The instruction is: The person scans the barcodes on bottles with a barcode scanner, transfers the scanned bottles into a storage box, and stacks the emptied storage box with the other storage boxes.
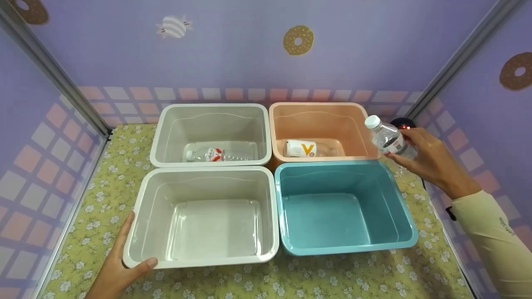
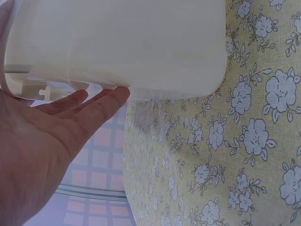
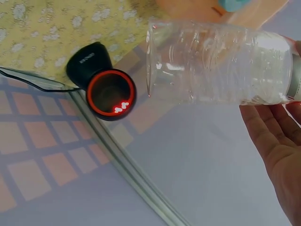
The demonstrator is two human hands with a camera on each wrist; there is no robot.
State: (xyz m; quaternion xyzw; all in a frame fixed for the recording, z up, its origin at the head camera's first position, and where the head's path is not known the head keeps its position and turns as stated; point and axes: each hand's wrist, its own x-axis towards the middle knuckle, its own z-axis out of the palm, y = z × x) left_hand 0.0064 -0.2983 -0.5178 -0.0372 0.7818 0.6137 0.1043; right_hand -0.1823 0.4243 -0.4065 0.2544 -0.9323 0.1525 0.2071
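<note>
My right hand (image 1: 432, 155) grips a clear plastic bottle (image 1: 386, 137) by its label, white cap tilted up and left, above the right side of the bins. In the right wrist view the bottle (image 3: 202, 63) lies sideways, its base near a black barcode scanner (image 3: 110, 94) with a red ring and red lights; my right hand (image 3: 277, 146) is partly cut off. At the front left, my left hand (image 1: 118, 261) holds the corner of the off-white bin (image 1: 216, 232), thumb on the rim. Its fingers (image 2: 106, 103) touch the bin's outer wall in the left wrist view.
A grey-white bin (image 1: 212, 118) at the back holds a bottle with a red-and-white label (image 1: 214, 155). The orange bin (image 1: 320, 118) holds a bottle with a white-and-yellow label (image 1: 301, 148). A blue bin (image 1: 324, 220) stands front right. Purple walls (image 1: 232, 50) enclose the flowered tablecloth (image 1: 108, 174).
</note>
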